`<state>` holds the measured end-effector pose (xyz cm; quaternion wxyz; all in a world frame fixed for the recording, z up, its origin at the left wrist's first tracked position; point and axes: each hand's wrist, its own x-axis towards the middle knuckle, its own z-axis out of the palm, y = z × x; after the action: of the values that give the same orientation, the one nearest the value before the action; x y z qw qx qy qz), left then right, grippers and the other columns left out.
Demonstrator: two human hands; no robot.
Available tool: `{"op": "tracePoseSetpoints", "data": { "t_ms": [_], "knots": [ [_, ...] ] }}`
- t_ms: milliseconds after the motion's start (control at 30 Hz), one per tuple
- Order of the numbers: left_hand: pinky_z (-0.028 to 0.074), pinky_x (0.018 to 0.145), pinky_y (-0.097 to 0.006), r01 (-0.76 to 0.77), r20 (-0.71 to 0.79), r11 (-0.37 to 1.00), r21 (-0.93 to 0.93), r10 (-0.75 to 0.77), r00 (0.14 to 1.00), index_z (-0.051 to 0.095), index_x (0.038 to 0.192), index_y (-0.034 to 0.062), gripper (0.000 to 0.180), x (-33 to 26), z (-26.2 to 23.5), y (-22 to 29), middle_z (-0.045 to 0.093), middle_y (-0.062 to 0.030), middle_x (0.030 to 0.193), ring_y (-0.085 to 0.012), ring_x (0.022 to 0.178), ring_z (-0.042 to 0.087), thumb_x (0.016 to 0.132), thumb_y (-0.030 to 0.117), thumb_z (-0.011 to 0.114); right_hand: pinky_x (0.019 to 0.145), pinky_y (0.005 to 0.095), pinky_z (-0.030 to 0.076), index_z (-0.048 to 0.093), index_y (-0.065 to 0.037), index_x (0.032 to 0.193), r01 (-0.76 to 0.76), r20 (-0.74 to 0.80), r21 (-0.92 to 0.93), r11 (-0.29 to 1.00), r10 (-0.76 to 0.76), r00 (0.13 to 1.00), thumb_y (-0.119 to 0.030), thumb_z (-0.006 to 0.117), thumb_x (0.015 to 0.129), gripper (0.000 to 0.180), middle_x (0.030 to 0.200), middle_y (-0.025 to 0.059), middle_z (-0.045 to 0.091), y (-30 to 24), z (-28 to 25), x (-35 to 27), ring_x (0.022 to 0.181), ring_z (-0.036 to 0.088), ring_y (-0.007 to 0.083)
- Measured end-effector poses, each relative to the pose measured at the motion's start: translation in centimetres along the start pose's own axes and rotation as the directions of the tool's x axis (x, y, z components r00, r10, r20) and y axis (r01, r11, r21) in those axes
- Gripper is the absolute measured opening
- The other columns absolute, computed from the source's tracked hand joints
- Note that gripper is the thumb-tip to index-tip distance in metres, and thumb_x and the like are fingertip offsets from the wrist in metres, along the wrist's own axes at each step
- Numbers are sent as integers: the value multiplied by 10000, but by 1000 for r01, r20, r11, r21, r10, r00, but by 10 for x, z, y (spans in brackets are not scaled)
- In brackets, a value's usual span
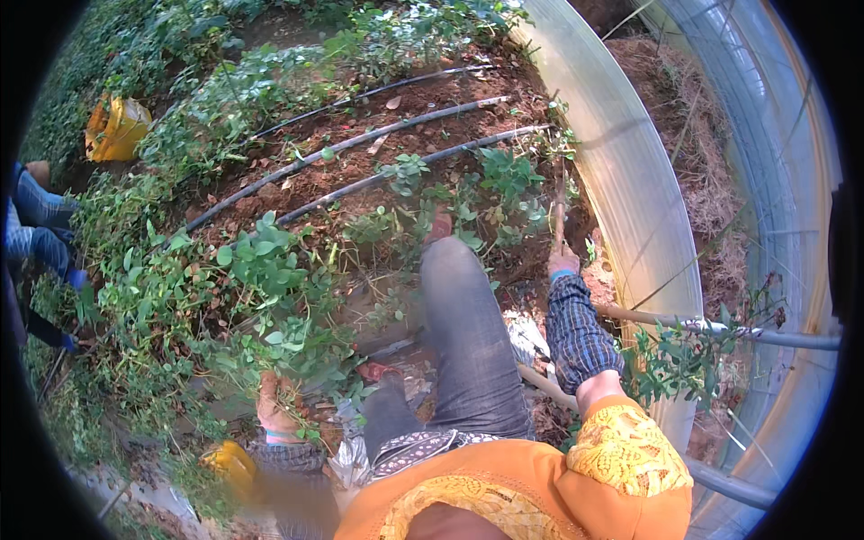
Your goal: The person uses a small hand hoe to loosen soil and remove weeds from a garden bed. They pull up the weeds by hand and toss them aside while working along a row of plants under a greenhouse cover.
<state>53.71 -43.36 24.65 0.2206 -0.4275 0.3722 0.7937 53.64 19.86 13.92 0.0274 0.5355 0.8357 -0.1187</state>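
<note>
A person crouches on a garden bed (360, 135) inside a plastic-walled greenhouse, pulling plants by hand. The left hand (277, 405), near and low on the left, is closed in a grip on a bunch of leafy green plants (270, 342) just in front of it. The right hand (563, 263), further off on the right, is clenched around a thin upright stick (558, 202) close to the greenhouse wall (621, 153). Judging by the ground, the far middle of the bed already lies mostly bare, brown soil crossed by black hoses (360, 139), while thick greenery remains along the near left. A yellow bag (115, 129) sits at the far left.
</note>
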Motion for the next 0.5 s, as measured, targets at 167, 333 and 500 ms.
{"op": "tracePoseSetpoints", "data": {
  "t_ms": [167,333,500],
  "knots": [
    [423,405,-348,-433,-531,900,-47,345,774,619,878,88,222,-38,-90,-9,578,-42,647,-179,480,539,784,245,745,344,330,353,591,-92,930,-156,410,560,814,-108,906,-448,525,939,362,554,31,488,-15,-31,-43,376,403,160],
    [445,381,-337,-644,-579,725,-244,424,697,594,1076,100,376,-95,-218,-50,608,-43,715,-185,474,553,751,191,758,383,328,361,499,-121,693,-196,464,607,770,-143,874,-463,560,907,408,579,24,502,-52,-34,-46,433,439,158],
    [377,333,-371,-535,-514,460,-708,184,838,589,847,164,214,-140,-361,-159,554,-58,563,-224,423,509,874,374,562,376,260,293,458,-154,703,-283,550,749,599,-324,770,-475,519,937,402,537,-31,421,-150,-60,-90,422,368,108]
  ]
}}
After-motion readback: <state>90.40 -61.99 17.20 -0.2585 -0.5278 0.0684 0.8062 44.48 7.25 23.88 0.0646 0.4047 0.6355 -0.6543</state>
